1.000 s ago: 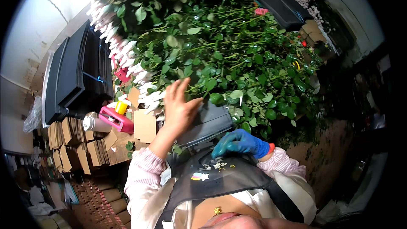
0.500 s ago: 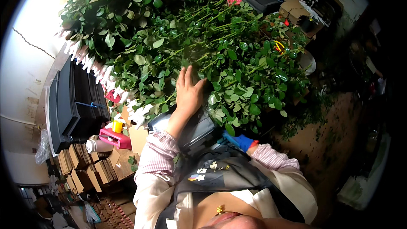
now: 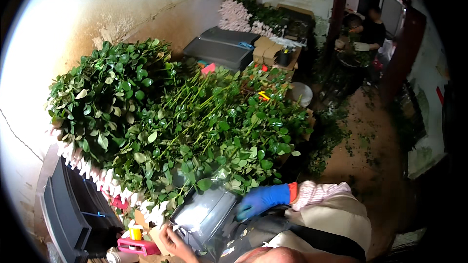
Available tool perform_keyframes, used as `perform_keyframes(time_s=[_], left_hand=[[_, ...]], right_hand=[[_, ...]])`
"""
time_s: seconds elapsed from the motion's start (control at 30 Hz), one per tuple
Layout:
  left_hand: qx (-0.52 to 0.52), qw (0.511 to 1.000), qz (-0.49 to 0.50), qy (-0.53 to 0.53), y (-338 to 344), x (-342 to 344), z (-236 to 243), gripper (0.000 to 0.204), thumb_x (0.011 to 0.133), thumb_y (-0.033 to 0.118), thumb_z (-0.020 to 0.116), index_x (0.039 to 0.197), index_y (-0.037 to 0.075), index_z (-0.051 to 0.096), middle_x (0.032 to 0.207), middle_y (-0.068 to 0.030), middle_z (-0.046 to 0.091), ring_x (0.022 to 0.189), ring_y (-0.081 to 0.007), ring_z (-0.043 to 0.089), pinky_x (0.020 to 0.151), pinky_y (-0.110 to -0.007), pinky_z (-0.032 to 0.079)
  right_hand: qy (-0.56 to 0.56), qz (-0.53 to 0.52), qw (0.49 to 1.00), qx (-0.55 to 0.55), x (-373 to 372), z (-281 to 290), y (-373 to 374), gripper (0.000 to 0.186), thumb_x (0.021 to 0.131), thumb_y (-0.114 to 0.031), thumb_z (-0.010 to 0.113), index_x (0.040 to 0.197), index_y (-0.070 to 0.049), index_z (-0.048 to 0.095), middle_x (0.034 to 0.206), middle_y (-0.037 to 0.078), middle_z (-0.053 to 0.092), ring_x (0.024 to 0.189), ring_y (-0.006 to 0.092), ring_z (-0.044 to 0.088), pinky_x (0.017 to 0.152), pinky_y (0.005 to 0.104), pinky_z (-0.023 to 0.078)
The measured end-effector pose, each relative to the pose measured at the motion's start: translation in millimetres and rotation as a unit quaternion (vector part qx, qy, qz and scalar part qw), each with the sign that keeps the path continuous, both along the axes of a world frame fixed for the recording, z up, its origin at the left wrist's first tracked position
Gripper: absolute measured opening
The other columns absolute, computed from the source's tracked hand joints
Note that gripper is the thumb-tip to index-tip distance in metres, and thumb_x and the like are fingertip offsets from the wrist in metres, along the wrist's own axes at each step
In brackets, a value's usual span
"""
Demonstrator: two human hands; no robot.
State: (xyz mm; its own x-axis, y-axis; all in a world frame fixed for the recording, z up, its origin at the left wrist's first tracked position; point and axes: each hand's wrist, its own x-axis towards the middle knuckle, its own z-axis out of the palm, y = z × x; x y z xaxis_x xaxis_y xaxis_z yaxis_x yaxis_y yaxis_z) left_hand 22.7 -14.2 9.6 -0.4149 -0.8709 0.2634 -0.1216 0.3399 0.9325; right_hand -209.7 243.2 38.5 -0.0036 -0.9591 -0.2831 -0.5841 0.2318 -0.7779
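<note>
My left hand [image 3: 174, 241] is low at the bottom, beside the lower-left corner of a shiny grey board-like piece [image 3: 207, 214], its bare fingers loosely bent and apart, with no held thing visible. Blue-gloved, my right hand [image 3: 256, 204] is at the piece's right side, its fingertips blurred and dark, so I cannot see whether they grip. A big pile of leafy rose stems [image 3: 180, 117] lies just beyond both hands, white-wrapped heads [image 3: 97, 175] along its left edge.
Dark stacked sheets [image 3: 73, 214] and a pink tool [image 3: 141, 247] stand lower left. Behind are a black board [image 3: 209, 53], cardboard [image 3: 265, 51] and a white bucket [image 3: 301, 95]. A co-worker [image 3: 373, 34] works in the doorway; brown floor [image 3: 365, 160] with scattered leaves runs at right.
The view has swung up and right, bringing the doorway and co-worker in. My left hand has left the leaves for the grey piece's lower corner; my right hand's glove now shows more fully.
</note>
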Motion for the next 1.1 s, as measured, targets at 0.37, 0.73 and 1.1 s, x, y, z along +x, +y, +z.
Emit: perform_keyframes(time_s=[0.37, 0.73, 1.1], left_hand=[[0.443, 0.882, 0.125, 0.1, -4.6, 93.8, -172.5, 0.039, 0.101, 0.039, 0.063, 0.129, 0.013, 0.051, 0.114, -0.0102, 0.064, 0.1, -0.0212, 0.062, 0.077, -0.034, 0.055], [0.585, 0.708, -0.275, 0.285, 20.8, -38.2, 10.2, 0.058, 0.104, 0.054, 0.05, 0.135, 0.006, 0.061, 0.129, -0.0136, 0.067, 0.115, -0.0301, 0.065, 0.1, -0.046, 0.053], [0.13, 0.745, -0.651, 0.072, 171.7, -67.0, 100.7, 0.082, 0.106, 0.018, 0.049, 0.161, 0.002, -0.009, 0.167, -0.0185, 0.014, 0.154, -0.027, 0.021, 0.123, -0.038, 0.019]], right_hand=[[0.184, 0.315, 0.86, -0.355, 102.7, -44.7, -186.6, 0.034, 0.087, -0.038, 0.062, 0.075, -0.007, 0.068, 0.082, 0.009, 0.067, 0.09, 0.0312, 0.064, 0.107, 0.0533, 0.038], [-0.167, 0.003, 0.945, -0.281, 48.9, 90.7, -22.8, 0.029, 0.096, -0.029, 0.067, 0.111, -0.005, 0.074, 0.09, 0.012, 0.073, 0.095, 0.0252, 0.069, 0.09, 0.0392, 0.055], [-0.5, -0.56, 0.604, -0.268, 92.4, -32.4, 170.0, 0.052, 0.103, -0.048, 0.056, 0.13, -0.004, 0.065, 0.122, 0.009, 0.072, 0.107, 0.0247, 0.069, 0.1, 0.0373, 0.052]])
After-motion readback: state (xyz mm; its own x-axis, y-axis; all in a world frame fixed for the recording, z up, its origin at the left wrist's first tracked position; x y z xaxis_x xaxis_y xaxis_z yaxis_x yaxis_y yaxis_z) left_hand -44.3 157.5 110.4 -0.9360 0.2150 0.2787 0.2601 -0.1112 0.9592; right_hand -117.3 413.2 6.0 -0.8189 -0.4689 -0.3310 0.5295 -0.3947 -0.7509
